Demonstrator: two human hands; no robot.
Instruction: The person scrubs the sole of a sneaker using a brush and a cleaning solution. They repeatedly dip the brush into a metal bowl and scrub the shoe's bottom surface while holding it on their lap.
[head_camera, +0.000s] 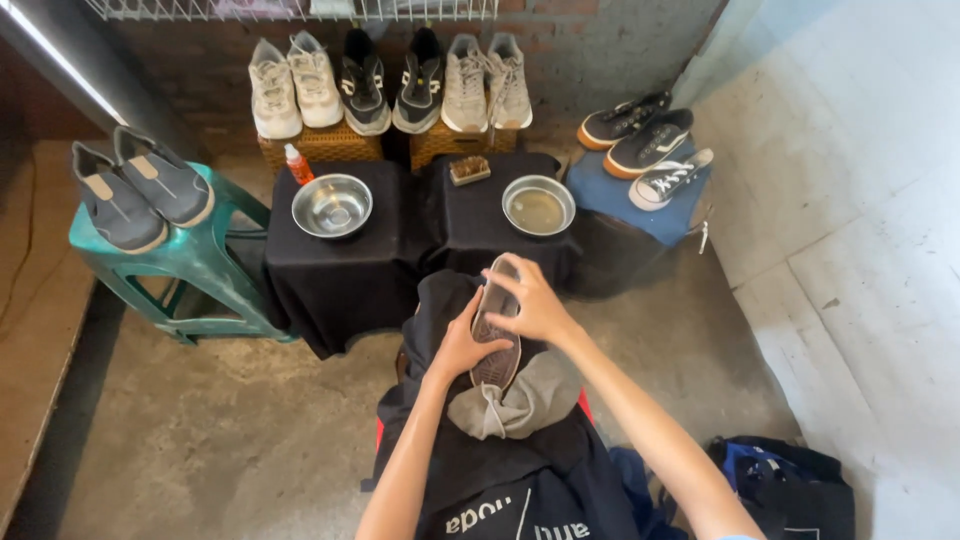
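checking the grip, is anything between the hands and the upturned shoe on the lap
Nothing visible: the left hand and right hand both rest directly on the grey-soled shoe, sole up over a grey cloth.

Shoe (495, 335) between left hand (462, 345) and right hand (535, 305): sole up, matt grey rubber with fine tread, resting on soft grey cloth (520, 405). Beyond the hands, two shiny metal bowls (332, 205) on matt black cloth covers (335, 270), with a wood-backed brush (469, 169) between them. Far left, glossy teal plastic stool (190, 265); floor (220, 440) is rough bare concrete.
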